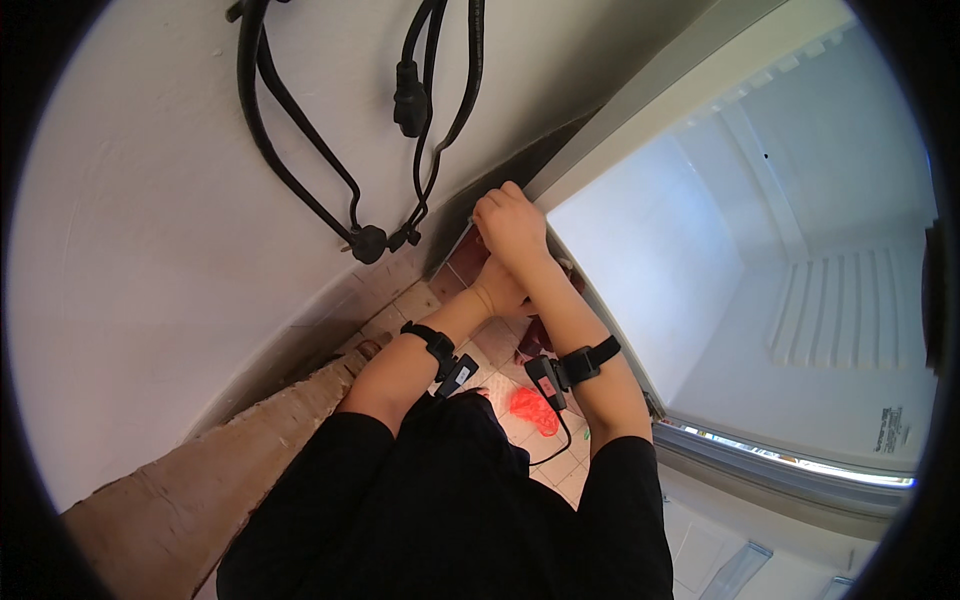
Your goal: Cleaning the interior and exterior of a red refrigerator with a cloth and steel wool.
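My right hand (pixel 512 219), fingers curled, is at the near outer edge of a white refrigerator cabinet (pixel 592 161), beside the dark gap along the wall. Whether it grips anything is hidden. Below it, my left hand (pixel 507 288) passes behind my right wrist; its fingers are mostly hidden. A strap with a small black device sits on each forearm. The refrigerator's pale inner compartment (pixel 652 225) lies exposed to the right of my hands. Black power cords (pixel 262 135) hang on the wall at upper left, with a plug (pixel 369 244) and a cord connector (pixel 409 101).
A worn brown board or ledge (pixel 247 442) runs along the wall at lower left. A red plastic bag (pixel 534 409) lies on the tiled floor (pixel 559 469). The refrigerator's open door (pixel 697 532), with clear shelf parts, is at lower right. Dark red items are partly visible beneath my hands.
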A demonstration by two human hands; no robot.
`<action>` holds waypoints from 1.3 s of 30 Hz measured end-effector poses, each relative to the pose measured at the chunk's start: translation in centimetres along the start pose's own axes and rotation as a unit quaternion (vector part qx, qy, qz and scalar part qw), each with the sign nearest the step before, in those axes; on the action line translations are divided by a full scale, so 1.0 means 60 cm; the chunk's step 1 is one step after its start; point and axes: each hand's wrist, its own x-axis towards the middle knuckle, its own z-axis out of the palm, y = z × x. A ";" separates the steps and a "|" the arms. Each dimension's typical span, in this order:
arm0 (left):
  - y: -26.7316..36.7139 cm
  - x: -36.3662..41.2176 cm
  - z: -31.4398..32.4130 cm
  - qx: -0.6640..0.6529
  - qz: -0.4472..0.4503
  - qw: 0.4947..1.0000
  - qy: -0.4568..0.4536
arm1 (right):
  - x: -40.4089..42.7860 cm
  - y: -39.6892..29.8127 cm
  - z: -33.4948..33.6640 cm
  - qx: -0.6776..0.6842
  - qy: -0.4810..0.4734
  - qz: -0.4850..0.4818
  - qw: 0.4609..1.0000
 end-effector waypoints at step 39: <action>0.017 0.024 -0.045 -0.035 0.032 0.996 0.078 | -0.114 0.047 -0.183 -0.106 0.286 0.163 0.938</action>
